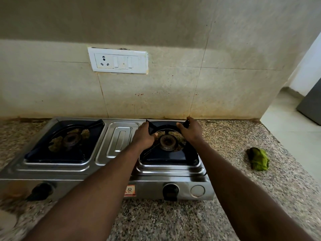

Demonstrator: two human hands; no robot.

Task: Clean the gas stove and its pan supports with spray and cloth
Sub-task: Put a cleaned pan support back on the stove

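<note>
Two-burner stainless steel gas stove [119, 136] on a speckled granite counter [173, 220]. Its left black square pan support [57, 153] sits untouched; left hand [144, 134] and right hand [191, 131] grip the right black pan support [168, 156] by its back corners. Crumpled green cloth [258, 159] lies on the counter, well right of the stove.

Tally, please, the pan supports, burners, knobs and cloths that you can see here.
Pan supports: 2
Burners: 2
Knobs: 2
Green cloth: 1
Total: 7
</note>
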